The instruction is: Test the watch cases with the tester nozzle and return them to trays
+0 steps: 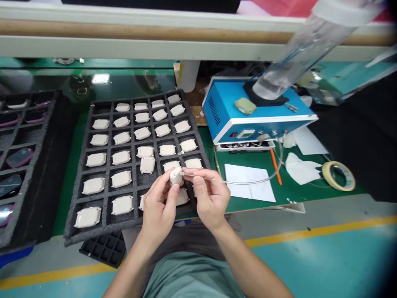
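Observation:
Between the thumb and fingers of my left hand (159, 205) is a small off-white watch-like case (175, 176), held up on edge. My right hand (212, 198) pinches the end of a thin clear tube (248, 182), whose tip meets the edge of the case. Both hands are above the front right part of a dark foam tray (108, 174) with rows of similar cases in its cells. One loose case (147, 164) lies partly over another in a middle cell. My hands hide some front cells.
A blue control box (269, 122) feeds the tube; a clear cylinder (291, 54) and a greenish case (245, 106) stand on it. White paper (248, 182), an orange stick (275, 166) and a tape roll (338, 176) lie at right. Another foam tray (46, 136) is at left.

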{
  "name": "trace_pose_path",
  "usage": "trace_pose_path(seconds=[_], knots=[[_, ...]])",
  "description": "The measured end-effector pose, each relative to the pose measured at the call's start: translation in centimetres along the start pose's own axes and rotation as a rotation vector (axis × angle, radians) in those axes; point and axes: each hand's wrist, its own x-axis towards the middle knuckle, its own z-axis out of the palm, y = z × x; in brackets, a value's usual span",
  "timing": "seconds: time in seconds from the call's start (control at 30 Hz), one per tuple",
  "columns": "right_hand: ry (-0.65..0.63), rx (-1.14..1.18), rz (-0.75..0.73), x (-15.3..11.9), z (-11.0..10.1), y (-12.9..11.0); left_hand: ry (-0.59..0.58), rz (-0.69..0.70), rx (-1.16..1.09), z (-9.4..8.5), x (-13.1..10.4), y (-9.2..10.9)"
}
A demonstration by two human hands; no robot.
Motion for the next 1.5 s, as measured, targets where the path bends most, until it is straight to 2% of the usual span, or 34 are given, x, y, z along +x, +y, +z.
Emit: trace_pose_path(seconds=[0.57,1.5], knots=[[-0.03,0.073,-0.032,0.46,0.28,0.32,0.031,0.018,0.022,-0.12,0.5,0.08],[-0.033,0.086,-0.002,0.28,0.24,0.4,0.036,0.045,0.058,-0.17,0.47,-0.09]])
